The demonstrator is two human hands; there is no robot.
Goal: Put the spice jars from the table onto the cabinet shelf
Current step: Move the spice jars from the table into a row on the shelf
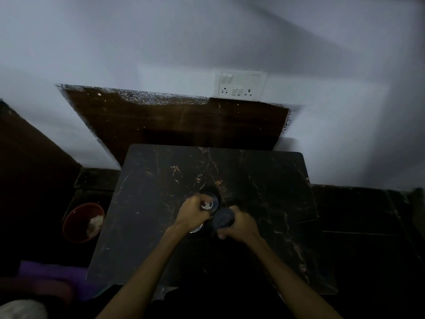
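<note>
Head view, dim and slightly blurred. Dark marble-patterned table (264,180) at centre, pushed toward a pale wall (161,42). Both forearms reaching in from the bottom edge, hands side by side near the middle of the tabletop.

Left hand (193,214) curled round a spice jar (208,204) with a dark round lid bearing a pale mark; shiny metal base of the jar showing just under the wrist. Jar apparently tilted; whether touching the table or lifted, cannot tell.

Right hand (240,224) wrapped round a second spice jar (223,218), its dark speckled lid turned toward the first jar, thumb visible along the near side. Two jars just beside each other, lids nearly touching.

Behind the table, a dark brown wooden panel (184,125) with a speckled top edge against the wall. Above it, a white switch-and-socket plate (240,85). Left of the table, on the dark floor, a red bowl (82,223) holding something pale. Purple cloth (53,272) at lower left. No cabinet shelf identifiable in this view.
</note>
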